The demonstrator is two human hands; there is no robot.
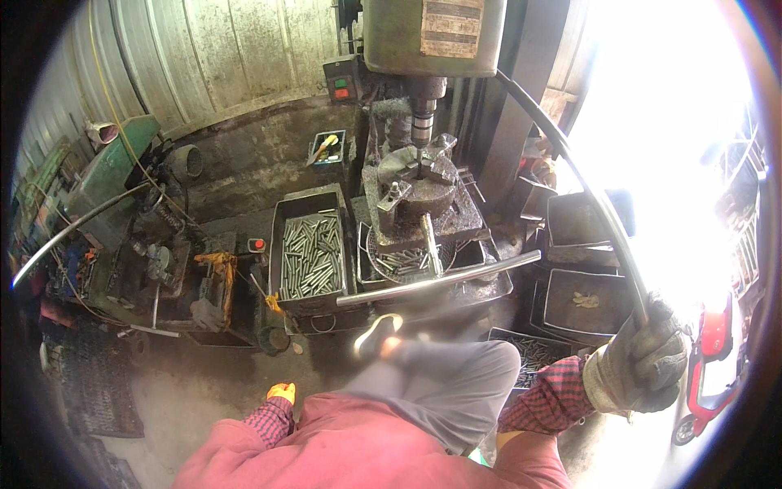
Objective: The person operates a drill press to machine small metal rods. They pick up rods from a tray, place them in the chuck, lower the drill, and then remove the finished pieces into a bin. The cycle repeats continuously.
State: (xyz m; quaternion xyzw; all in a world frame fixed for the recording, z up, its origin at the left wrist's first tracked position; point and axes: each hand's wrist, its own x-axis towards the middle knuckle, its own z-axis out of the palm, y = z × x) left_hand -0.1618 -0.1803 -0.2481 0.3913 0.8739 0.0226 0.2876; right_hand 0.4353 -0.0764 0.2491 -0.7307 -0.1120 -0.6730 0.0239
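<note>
My right hand (pixel 652 359), in a grey work glove, is wrapped round the lower end of a long curved metal lever (pixel 590 179) that comes down from the drill press (pixel 399 57). Below its head, the drill chuck (pixel 422 122) points down at a round clamping fixture (pixel 423 191) on the machine's table. The drill's tip meets the fixture's centre, but contact cannot be made out. My left hand (pixel 281 393), in an orange-yellow glove, is low beside my body. Only a small part of it shows, and its fingers are not clear.
A deep metal tray (pixel 275 265) of short metal pins stands left of the press. More pins lie in a basket (pixel 371 261) under the fixture. A long metal bar (pixel 440 279) crosses in front. Dark bins (pixel 590 332) stand at right, near a red-and-white wheeled object (pixel 707 375).
</note>
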